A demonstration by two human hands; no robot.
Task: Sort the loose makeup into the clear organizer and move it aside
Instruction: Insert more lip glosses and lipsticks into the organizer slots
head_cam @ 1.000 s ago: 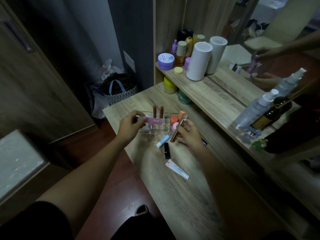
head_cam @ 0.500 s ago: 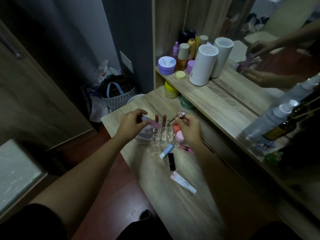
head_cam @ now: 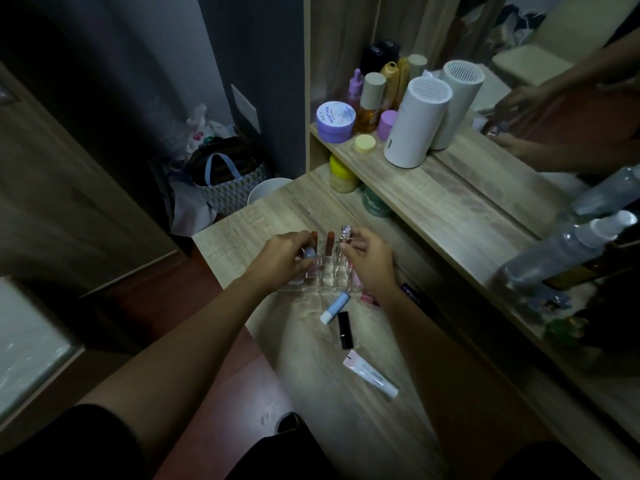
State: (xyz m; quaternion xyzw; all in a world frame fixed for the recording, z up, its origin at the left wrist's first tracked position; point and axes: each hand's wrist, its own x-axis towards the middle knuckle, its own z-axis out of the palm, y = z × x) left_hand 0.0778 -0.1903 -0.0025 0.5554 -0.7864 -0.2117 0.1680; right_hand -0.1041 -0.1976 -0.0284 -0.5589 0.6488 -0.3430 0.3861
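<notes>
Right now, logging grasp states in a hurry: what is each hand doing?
Left hand: fingers closed on a pink lip gloss tube, over the clear organizer.
Right hand: fingers closed on a silver-capped tube.

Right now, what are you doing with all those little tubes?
A person is sorting makeup into a clear organizer on the wooden table. The left hand lowers a pink tube into a slot; the right hand holds a silver-capped one above the back row. A blue stick, black lipstick and white tube lie loose.
</notes>
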